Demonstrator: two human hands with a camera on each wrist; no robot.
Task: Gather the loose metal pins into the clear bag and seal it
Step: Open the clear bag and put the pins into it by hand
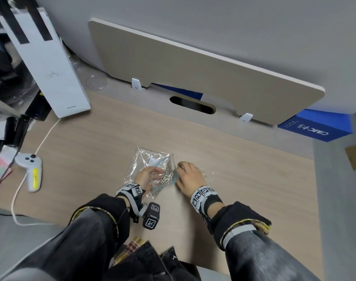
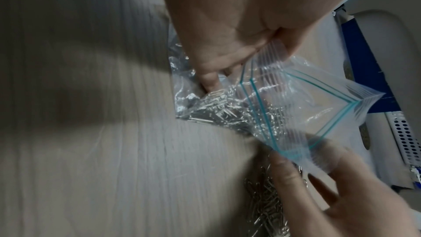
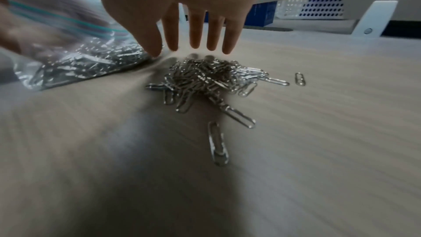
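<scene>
Pale wood-grain laminate forms the desk [image 1: 244,179], on which all task items are found. A beige divider panel [image 1: 203,74] is mounted along its far edge, a white carton [image 1: 51,63] stands at the far left, and a blue box [image 1: 315,126] is noted at the far right. A white controller [image 1: 30,169] with a yellow grip lies on the desk well to the left of the hands.

The clear bag [image 2: 296,107], edged with a teal zip strip, is located near the front of the desk, between the two hands. Its mouth is seen gaping, and a mass of metal clips is observed inside it. The left hand [image 1: 145,177] is recorded holding the bag: its fingers are curled round the near lip at the mouth, as shown in the left wrist view.

The right hand [image 3: 193,6] is held just to the right of the bag mouth, fingers straight and slightly spread, pointing down over the loose pile of clips [image 3: 209,80] and gripping nothing. The pile lies on the desk just beside the bag. A few stray clips [image 3: 300,79] are scattered near the pile, apart from it.
</scene>
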